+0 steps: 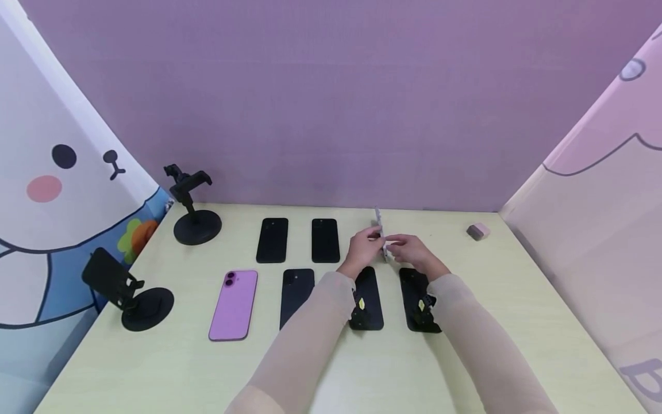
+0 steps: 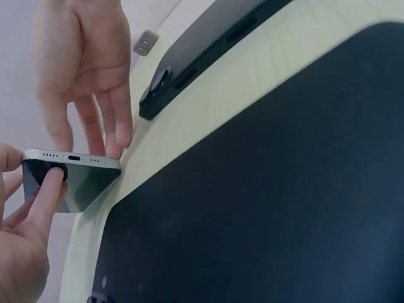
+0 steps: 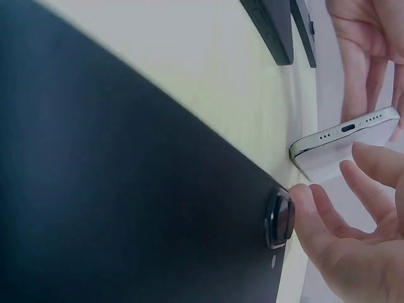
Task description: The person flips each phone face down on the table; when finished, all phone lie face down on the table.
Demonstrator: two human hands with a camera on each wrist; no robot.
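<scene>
A white-framed phone [image 1: 379,218] stands on its long edge at the back of the table between both hands. My left hand [image 1: 362,250] grips it, a fingertip pressed on its dark screen side in the left wrist view. Its bottom end with the charging port [image 2: 74,158] faces that camera. On the other side, my right hand [image 1: 412,253] has loosely extended fingers right at the pale back [image 3: 344,151] of the phone. Under the wrists lie two black phones, one below the left wrist [image 1: 369,287] and one below the right [image 1: 411,284].
Two dark phones [image 1: 272,240] [image 1: 325,240] lie in the back row. A purple phone [image 1: 234,305] and another dark phone [image 1: 297,287] lie nearer. Black stands [image 1: 197,227] [image 1: 147,309] are at left; a small charger-like block [image 1: 478,231] sits at back right.
</scene>
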